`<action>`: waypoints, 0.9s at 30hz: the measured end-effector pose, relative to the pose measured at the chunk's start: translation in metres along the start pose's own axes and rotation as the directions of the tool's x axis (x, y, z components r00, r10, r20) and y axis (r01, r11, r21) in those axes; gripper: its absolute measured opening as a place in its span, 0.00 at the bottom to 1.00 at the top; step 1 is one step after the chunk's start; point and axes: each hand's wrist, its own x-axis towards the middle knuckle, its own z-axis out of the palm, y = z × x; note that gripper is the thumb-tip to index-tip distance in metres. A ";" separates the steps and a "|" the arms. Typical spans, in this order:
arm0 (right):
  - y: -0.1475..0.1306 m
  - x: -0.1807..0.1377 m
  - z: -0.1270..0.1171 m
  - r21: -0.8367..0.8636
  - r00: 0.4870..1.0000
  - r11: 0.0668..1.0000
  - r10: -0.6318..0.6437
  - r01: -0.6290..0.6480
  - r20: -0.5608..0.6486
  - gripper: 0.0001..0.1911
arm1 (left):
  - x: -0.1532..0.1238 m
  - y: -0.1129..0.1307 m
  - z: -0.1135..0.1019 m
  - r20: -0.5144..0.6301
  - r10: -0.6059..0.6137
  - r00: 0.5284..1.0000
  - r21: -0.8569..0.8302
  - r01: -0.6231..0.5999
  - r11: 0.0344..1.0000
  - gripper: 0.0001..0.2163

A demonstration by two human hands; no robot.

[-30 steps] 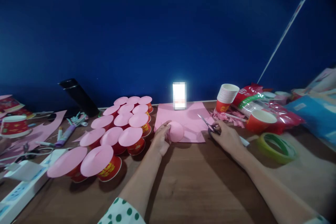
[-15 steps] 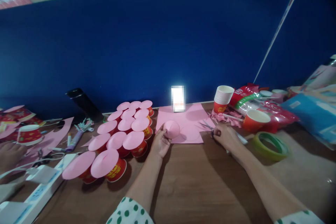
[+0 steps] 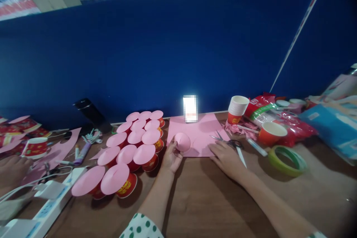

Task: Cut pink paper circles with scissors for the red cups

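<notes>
My left hand (image 3: 172,157) pinches the edge of a round pink paper disc (image 3: 183,142) with a crease, held above a pink paper sheet (image 3: 199,128). My right hand (image 3: 226,157) lies with its fingers stretched out at the sheet's front right edge, holding nothing. Just beyond those fingers rest the scissors (image 3: 220,137), blades apart and dark handles pointing right. To the left of my left hand stand several red paper cups (image 3: 126,187), each topped with a pink paper disc (image 3: 115,179).
A lit phone (image 3: 190,108) stands behind the sheet. On the right are stacked cups (image 3: 237,108), a single cup (image 3: 272,134), a tape roll (image 3: 287,160) and a red package (image 3: 260,108). A power strip (image 3: 55,202) and another person's hand (image 3: 13,173) are at the left.
My right hand has let go of the scissors, which now lie on the table and sheet, and has moved left onto the sheet's edge. My left hand still holds the disc.
</notes>
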 end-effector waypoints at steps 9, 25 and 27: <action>-0.004 0.005 0.007 -0.048 0.989 0.991 -0.122 0.127 0.086 0.08 | -0.002 0.001 0.000 -0.007 0.018 1.000 -0.006 -0.018 1.000 0.10; -0.011 -0.004 0.008 0.188 0.994 0.979 0.092 -0.081 -0.051 0.16 | -0.017 -0.015 0.010 0.155 -0.032 0.987 0.235 -0.005 0.972 0.18; -0.015 -0.002 0.003 0.440 0.985 0.884 0.174 -0.157 0.002 0.19 | -0.022 -0.019 0.016 0.199 -0.067 0.978 0.289 0.006 0.957 0.19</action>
